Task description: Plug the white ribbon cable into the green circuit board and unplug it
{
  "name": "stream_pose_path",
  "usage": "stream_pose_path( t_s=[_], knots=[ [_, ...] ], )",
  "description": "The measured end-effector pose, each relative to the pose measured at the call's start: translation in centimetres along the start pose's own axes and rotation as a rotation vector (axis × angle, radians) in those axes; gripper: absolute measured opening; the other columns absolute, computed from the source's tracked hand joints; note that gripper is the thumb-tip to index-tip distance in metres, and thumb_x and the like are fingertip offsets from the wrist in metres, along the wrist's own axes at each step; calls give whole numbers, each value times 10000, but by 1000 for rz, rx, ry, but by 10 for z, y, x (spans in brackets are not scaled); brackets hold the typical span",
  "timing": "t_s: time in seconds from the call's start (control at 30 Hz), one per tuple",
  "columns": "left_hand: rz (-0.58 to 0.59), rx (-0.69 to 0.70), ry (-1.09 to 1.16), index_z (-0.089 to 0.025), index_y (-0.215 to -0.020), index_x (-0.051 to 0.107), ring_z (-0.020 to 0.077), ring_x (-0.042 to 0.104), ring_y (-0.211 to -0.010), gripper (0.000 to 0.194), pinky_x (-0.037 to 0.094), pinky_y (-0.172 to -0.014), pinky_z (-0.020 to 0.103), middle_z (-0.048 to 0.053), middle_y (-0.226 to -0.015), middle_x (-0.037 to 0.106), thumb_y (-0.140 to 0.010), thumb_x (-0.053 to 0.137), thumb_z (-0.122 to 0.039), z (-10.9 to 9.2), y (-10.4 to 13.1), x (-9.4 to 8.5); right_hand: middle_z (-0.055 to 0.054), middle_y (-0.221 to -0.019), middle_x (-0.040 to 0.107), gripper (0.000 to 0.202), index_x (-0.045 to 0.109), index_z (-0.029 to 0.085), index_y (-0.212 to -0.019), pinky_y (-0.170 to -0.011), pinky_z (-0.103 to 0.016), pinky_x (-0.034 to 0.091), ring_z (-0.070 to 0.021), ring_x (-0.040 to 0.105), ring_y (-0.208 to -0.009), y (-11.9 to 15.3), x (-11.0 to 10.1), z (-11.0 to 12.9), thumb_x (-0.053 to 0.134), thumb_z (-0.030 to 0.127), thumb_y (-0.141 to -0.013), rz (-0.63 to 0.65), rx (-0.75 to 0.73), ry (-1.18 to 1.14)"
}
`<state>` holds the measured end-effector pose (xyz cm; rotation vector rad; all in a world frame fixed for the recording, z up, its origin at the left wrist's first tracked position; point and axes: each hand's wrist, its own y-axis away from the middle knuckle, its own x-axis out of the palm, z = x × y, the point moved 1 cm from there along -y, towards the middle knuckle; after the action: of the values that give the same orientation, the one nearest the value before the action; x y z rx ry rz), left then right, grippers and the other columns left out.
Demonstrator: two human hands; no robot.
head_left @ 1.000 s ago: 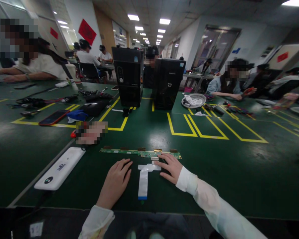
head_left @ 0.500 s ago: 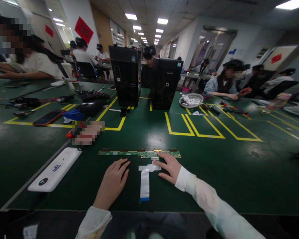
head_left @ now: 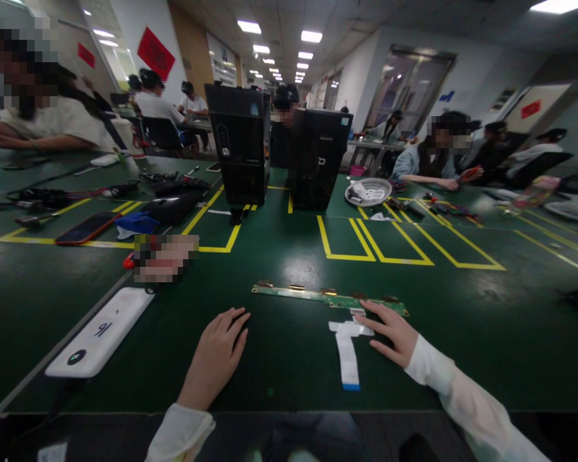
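A long, narrow green circuit board (head_left: 308,296) lies on the green table, slightly slanted, with copper-coloured tabs along its far edge. From its right part a white flat cable (head_left: 348,359) with a blue end runs toward the table's front edge. My right hand (head_left: 390,330) rests at the board's right part with fingers spread, its fingertips touching the board and the cable's upper end. Palm down on the table to the left of the cable, my left hand (head_left: 219,350) has its fingers apart and touches neither board nor cable.
A white power bank (head_left: 101,333) lies at the left, near a phone (head_left: 87,229) and a blue item (head_left: 137,224). Two black computer towers (head_left: 241,147) stand at the back, with a white basket (head_left: 368,191) to their right. Other people sit around.
My right hand has moved right, and the board and cable have shifted right with it, the board now more slanted. My left hand has stayed nearly still. The view has shifted slightly.
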<state>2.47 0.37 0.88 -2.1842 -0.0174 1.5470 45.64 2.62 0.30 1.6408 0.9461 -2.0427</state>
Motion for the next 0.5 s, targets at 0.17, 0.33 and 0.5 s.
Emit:
stream_pose_path(
  t_s=[0.17,0.33,0.5],
  knots=[
    [5,-5,6,-197,-1243,577,257,526,-1202,359,421,-1037,472,96,-1272,591,-942,419,-310,1,0,0,-130,-1443,419,484,573,202,-1301,-1078,-457,366,-267,387,-1336,80,-22,-55,412,449,-916,-33,252,47],
    [7,-11,15,-203,-1246,579,259,530,-1203,364,427,-1032,476,93,-1276,593,-938,422,-316,1,1,0,-140,-1426,431,517,617,224,-1227,-1110,-438,329,-286,411,-1324,157,-37,-99,430,494,-827,-21,585,49],
    [15,-7,5,-194,-1249,576,260,524,-1205,365,421,-1036,475,95,-1278,589,-937,428,-314,2,1,0,-152,-1376,478,534,640,237,-1173,-1095,-408,347,-299,446,-1297,202,-47,-116,429,519,-771,-71,744,95]
  ],
)
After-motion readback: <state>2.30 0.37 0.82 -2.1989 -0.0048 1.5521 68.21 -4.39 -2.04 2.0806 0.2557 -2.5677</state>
